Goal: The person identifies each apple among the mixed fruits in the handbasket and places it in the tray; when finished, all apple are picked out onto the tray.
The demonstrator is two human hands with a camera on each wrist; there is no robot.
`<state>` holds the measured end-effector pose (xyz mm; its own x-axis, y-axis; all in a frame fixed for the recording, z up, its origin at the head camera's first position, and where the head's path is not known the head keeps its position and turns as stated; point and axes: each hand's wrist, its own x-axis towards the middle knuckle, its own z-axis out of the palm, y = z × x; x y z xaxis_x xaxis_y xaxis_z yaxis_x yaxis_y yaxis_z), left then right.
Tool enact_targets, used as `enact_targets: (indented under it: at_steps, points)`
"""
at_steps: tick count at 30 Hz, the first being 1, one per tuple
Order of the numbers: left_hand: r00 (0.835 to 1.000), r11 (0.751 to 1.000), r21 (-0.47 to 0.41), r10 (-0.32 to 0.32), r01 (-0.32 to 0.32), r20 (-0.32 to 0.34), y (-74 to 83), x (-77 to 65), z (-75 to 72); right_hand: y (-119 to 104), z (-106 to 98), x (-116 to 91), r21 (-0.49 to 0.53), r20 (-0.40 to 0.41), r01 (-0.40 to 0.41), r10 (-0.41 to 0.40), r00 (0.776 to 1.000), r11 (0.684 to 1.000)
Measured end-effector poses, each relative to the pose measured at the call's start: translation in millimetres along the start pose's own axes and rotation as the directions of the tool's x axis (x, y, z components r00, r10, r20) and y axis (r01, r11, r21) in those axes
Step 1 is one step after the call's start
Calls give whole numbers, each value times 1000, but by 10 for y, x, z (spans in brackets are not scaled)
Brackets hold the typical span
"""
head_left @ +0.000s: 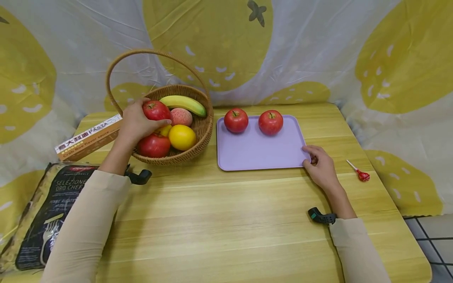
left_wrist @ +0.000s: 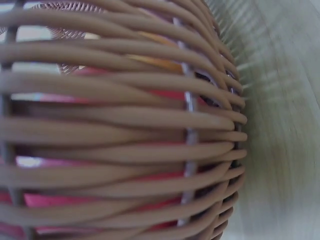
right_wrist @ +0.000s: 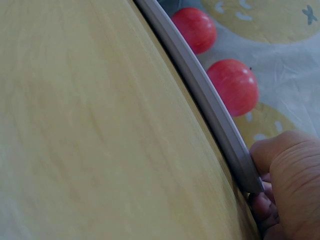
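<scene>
In the head view my left hand point(head_left: 135, 122) reaches over the rim of a wicker basket point(head_left: 191, 154) and grips a red apple point(head_left: 155, 110), thumb on its near side. Around it in the basket lie another red apple point(head_left: 153, 146), a lemon point(head_left: 182, 137), a peach point(head_left: 181, 117) and a banana point(head_left: 184, 103). My right hand point(head_left: 321, 167) pinches the near right corner of a lilac tray point(head_left: 260, 151). Two red apples, one on the left point(head_left: 236, 120) and one on the right point(head_left: 270, 122), sit along its far side. Basket weave point(left_wrist: 115, 120) fills the left wrist view, hiding that hand.
Left of the basket lies a pasta box point(head_left: 90, 137), with a black bag of penne point(head_left: 53, 212) nearer me, partly under my left sleeve. A red lollipop point(head_left: 362, 175) lies right of my right hand. Patterned cloth point(head_left: 301, 47) hangs behind the wooden table point(head_left: 226, 220).
</scene>
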<state>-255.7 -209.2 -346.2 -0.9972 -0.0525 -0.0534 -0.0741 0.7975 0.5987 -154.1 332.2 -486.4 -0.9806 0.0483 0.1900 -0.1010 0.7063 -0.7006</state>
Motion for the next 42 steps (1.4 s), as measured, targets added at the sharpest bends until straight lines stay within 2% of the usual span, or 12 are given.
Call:
enact_targets:
  at_steps: [5, 11, 17, 28, 37, 42]
  points:
    - [1000, 999, -22, -26, 26, 11, 40, -36, -4, -6, -5, 0, -3, 1, 4, -4, 1000, 1000]
    - [1000, 998, -56, -16, 17, 22, 117, -84, -19, 3, 0, 0, -1, 8, 3, -3, 1000, 1000]
    - [1000, 996, -79, 29, -29, -9, 219, -162, -24, 10, 12, -10, 2, 6, -2, 2, 1000, 1000]
    - [990, 984, -112, 131, -135, -49, 474, -415, 63, -6, 7, -5, -2, 5, -5, 5, 1000, 1000]
    - [965, 955, -143, 256, -261, -51, 642, -586, 234, -20, 1, -7, -1, 3, 1, -1, 1000, 1000]
    - [940, 922, -182, 335, -341, -62, 735, -663, 371, -27, 0, -12, -7, 1, 3, -3, 1000, 1000]
